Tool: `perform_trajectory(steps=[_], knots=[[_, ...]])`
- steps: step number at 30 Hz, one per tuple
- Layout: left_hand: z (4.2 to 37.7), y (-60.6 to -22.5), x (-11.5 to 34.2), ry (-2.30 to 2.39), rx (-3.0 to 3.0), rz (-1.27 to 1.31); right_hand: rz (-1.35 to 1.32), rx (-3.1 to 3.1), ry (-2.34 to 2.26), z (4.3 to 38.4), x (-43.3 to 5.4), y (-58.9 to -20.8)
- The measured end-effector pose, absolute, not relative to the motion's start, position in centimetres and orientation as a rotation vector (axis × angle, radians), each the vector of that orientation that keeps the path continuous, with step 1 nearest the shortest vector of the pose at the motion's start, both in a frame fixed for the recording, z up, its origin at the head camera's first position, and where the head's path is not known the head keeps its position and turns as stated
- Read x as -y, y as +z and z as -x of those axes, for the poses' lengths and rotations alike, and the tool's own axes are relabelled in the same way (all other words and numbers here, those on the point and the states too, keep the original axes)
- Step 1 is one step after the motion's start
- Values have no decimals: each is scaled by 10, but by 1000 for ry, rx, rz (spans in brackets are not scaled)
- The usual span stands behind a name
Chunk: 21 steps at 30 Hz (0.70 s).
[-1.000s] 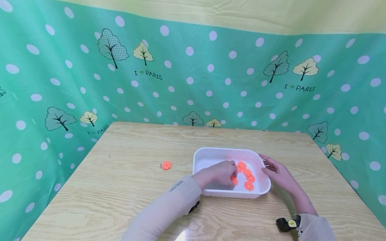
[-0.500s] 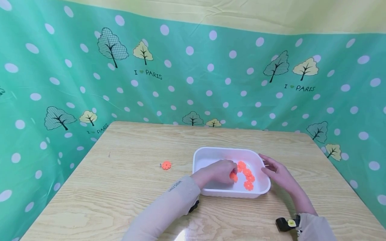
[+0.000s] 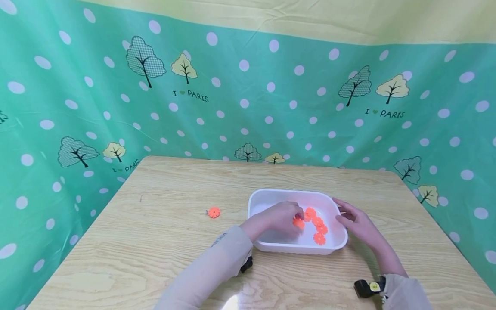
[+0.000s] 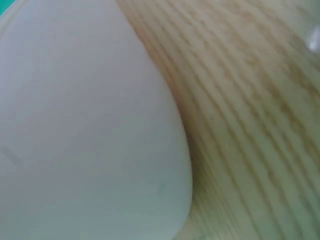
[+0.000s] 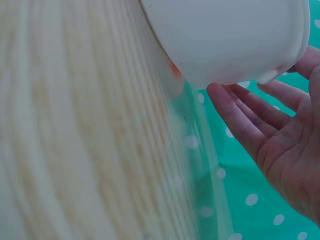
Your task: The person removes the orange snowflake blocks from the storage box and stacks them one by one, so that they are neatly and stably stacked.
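Note:
A white plastic tub (image 3: 271, 248) stands on the wooden table, holding several orange, flower-shaped notched discs (image 3: 319, 239) in its right half. Inside the tub, my left hand (image 3: 283, 219) pinches one orange notched disc (image 3: 298, 222), its fingers partly covering it. At the tub's right end, my right hand (image 3: 360, 224) touches the outer wall and rim with nearly straight fingers, as the right wrist view also shows, with the hand (image 5: 295, 145) beside the tub (image 5: 235, 40). The left wrist view has only the tub's side (image 4: 95, 130), no hand.
One loose orange disc (image 3: 214, 212) lies on the wooden table (image 3: 174, 254), left of the tub. A green dotted curtain (image 3: 248, 86) hangs behind the table and along its sides. Dark wrist devices (image 3: 366, 289) sit at both sleeves.
My left hand has shifted slightly left and up within the tub, bringing the pinched disc along and showing more of it. My right hand and the tub stay in place.

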<state>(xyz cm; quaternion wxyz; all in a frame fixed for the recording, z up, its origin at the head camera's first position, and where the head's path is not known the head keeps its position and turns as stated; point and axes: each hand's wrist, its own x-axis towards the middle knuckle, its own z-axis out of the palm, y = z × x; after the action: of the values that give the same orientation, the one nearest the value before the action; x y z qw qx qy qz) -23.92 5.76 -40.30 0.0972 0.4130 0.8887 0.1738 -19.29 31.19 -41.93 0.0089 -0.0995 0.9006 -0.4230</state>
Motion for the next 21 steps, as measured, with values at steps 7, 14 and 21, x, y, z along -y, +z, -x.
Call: perform_trajectory(steps=[7,14,21], knots=[[240,-395,-47,578,-2631,-1179,313,-2812,-1323,193,-311,-418],[242,-391,-37,598,-2648,-1225,309,-2822,-1302,192,-312,-417],[240,-382,-29,603,-2664,-1247,307,-2819,-1301,193,-312,-419]])
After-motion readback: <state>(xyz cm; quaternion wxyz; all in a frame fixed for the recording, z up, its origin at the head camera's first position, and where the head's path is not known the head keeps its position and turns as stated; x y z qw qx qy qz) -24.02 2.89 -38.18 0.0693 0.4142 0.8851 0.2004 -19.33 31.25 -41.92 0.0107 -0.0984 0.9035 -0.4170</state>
